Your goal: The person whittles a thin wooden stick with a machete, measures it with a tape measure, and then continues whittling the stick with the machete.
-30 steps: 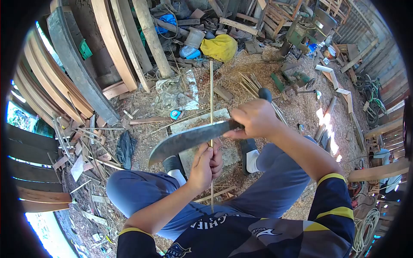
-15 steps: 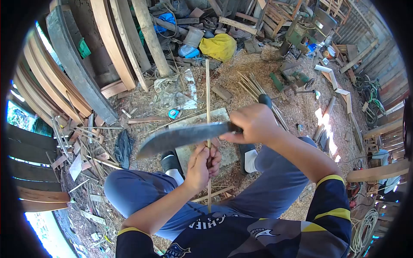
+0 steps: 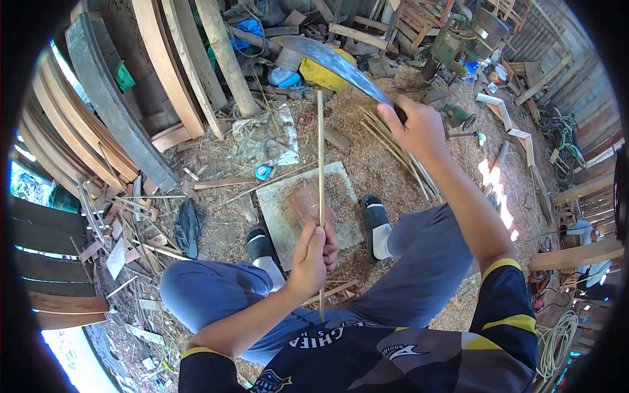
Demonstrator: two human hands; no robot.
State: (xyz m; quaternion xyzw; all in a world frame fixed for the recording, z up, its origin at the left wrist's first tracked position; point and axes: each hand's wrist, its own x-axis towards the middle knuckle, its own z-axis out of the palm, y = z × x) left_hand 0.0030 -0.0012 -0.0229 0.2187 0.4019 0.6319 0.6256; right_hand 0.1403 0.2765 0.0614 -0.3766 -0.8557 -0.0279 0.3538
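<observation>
A thin, light wooden stick [image 3: 321,157] stands upright in the view, its lower end near my lap. My left hand [image 3: 312,257] is closed round it below the middle. Up and to the right, my right hand [image 3: 417,128] grips the handle of a machete, most of which the fingers hide. The long curved blade of the machete [image 3: 334,65] points up and left, apart from the stick. Beneath the stick, a brown wooden block [image 3: 304,200] lies on a pale square slab [image 3: 272,209] between my feet.
Several thin sticks [image 3: 393,147] lie on the shavings to the right. A blue tape measure [image 3: 263,172] sits left of the slab. Curved timbers [image 3: 121,111] lean at the left, with scrap wood [image 3: 141,223] below. Behind are a yellow sack [image 3: 324,73] and green machine [image 3: 458,49].
My right hand has moved up and slightly right with the machete. The blade has swung from across the stick to pointing up and left. My left hand still holds the stick.
</observation>
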